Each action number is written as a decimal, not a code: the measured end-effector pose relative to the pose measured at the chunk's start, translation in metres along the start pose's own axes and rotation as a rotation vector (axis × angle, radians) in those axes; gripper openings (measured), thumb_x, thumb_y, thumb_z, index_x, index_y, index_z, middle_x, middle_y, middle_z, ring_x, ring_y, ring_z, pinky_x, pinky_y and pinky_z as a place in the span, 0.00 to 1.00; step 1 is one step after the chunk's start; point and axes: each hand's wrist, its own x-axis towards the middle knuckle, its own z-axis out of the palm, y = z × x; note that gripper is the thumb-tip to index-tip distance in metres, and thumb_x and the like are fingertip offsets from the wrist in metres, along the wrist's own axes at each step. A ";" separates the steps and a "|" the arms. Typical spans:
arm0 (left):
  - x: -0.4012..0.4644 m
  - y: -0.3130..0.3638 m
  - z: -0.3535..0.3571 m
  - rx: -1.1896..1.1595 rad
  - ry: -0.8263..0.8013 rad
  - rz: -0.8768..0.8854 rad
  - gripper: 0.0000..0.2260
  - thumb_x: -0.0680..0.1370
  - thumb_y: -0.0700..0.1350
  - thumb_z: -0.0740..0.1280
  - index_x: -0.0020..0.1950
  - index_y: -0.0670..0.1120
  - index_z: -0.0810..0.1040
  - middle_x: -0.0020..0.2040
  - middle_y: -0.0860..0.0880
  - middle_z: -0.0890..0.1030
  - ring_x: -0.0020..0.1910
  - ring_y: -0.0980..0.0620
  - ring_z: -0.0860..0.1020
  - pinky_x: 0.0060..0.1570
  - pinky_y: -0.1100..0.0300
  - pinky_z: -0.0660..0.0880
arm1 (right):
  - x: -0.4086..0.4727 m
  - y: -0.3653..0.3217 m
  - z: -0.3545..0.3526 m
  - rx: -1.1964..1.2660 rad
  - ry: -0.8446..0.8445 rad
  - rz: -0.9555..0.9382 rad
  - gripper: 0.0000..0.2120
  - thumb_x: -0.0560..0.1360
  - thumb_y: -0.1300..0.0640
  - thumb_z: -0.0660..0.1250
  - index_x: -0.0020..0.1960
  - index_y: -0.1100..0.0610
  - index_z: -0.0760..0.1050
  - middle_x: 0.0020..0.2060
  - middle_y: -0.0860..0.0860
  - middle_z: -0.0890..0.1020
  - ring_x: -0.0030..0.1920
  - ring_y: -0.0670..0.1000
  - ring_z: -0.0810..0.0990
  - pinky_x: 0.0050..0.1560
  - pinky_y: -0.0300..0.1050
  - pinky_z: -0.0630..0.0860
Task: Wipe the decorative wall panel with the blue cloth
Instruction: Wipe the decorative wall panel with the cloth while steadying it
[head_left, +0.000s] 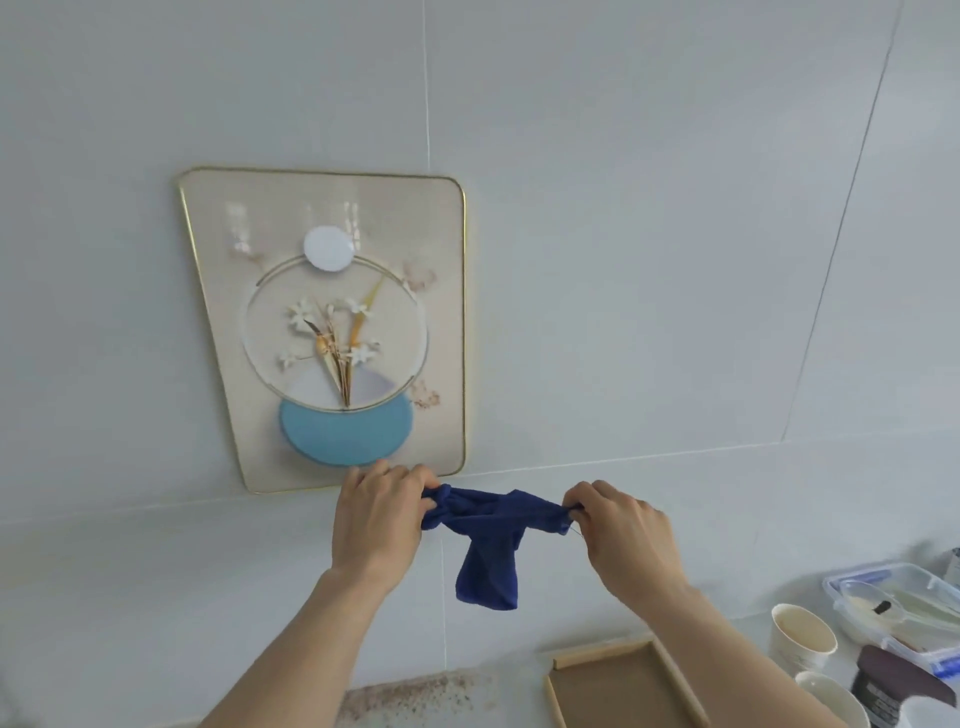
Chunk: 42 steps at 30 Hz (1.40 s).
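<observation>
**Cloth at the ready below wall panel**

A gold-rimmed decorative wall panel (332, 332) hangs on the pale tiled wall (649, 234). Just beneath its lower edge, the left hand (376, 519) and right hand (623, 535) each pinch an end of the blue cloth (488, 540), stretched between them with a tail dangling. Wiped while bunched, the cloth could snag the raised flowers (332, 332) or nudge the panel askew.

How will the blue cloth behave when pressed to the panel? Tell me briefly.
The blue cloth looks floppy: its middle sags between the left hand and right hand. It is probably light, since fingertip grips hold it. It would likely bunch on the wall panel unless spread flat.
</observation>
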 end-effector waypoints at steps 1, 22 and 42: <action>0.001 -0.007 -0.008 0.004 0.016 -0.009 0.03 0.80 0.49 0.68 0.49 0.55 0.81 0.44 0.54 0.85 0.47 0.47 0.77 0.46 0.55 0.65 | 0.005 -0.009 -0.004 0.000 -0.015 -0.005 0.07 0.81 0.59 0.63 0.52 0.48 0.77 0.45 0.45 0.82 0.38 0.54 0.80 0.33 0.46 0.69; 0.014 -0.019 -0.054 -0.712 0.170 -0.117 0.07 0.79 0.49 0.71 0.55 0.60 0.80 0.47 0.63 0.85 0.49 0.64 0.82 0.50 0.63 0.79 | 0.048 -0.173 -0.032 1.791 -0.400 0.575 0.21 0.83 0.41 0.61 0.61 0.55 0.83 0.55 0.57 0.87 0.58 0.55 0.86 0.62 0.57 0.80; 0.097 -0.074 -0.007 0.178 0.250 0.175 0.54 0.71 0.69 0.68 0.84 0.45 0.43 0.85 0.46 0.44 0.84 0.44 0.43 0.81 0.40 0.50 | 0.146 -0.151 0.035 0.623 0.599 -0.208 0.18 0.75 0.69 0.71 0.62 0.53 0.80 0.64 0.53 0.81 0.65 0.55 0.80 0.59 0.50 0.79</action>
